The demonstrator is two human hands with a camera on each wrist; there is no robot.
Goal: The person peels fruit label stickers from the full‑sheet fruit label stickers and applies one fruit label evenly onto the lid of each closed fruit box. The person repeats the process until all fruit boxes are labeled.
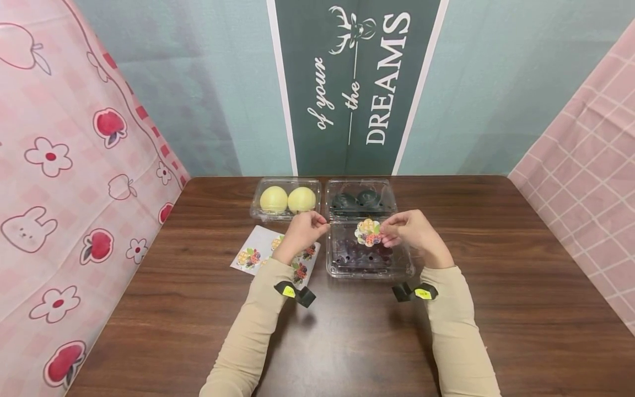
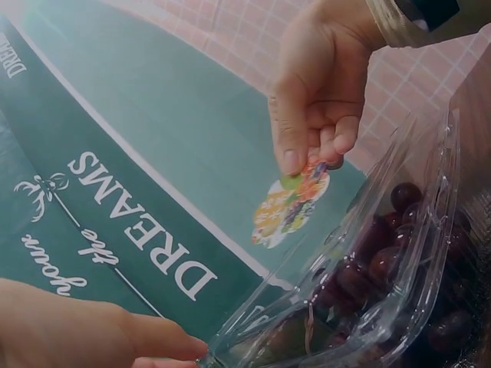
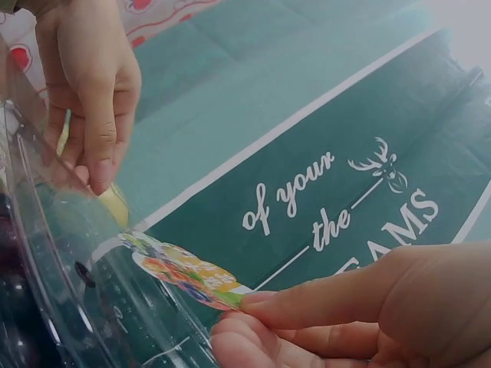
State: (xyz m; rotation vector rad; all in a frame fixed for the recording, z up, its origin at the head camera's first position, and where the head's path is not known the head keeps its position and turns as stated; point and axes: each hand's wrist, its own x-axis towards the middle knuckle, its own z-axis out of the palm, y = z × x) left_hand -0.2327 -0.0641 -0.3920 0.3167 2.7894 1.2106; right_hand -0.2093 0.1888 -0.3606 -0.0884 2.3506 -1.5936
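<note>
My right hand (image 1: pixel 412 230) pinches a flower-shaped fruit sticker (image 1: pixel 368 232) by its edge, thumb against fingertips. The sticker hangs over a clear plastic box (image 1: pixel 337 271) of dark red grapes (image 2: pixel 387 264). In the right wrist view the sticker (image 3: pixel 184 268) tilts close above the lid, its free end away from the hand. My left hand (image 1: pixel 303 230) has thumb and index finger together at the box's far left corner, pinching its edge. Left of the box, partly under my left forearm, lies a white sheet (image 1: pixel 252 241) of similar stickers.
Behind the sheet stands a clear box (image 1: pixel 255 212) with two pale yellow round fruits (image 1: pixel 274 199). Next to it, behind the grapes, is another clear box (image 1: pixel 392 207) with two dark green round things (image 1: pixel 368 197). Patterned cloths (image 1: pixel 198 82) surround the brown wooden table (image 1: pixel 496 264).
</note>
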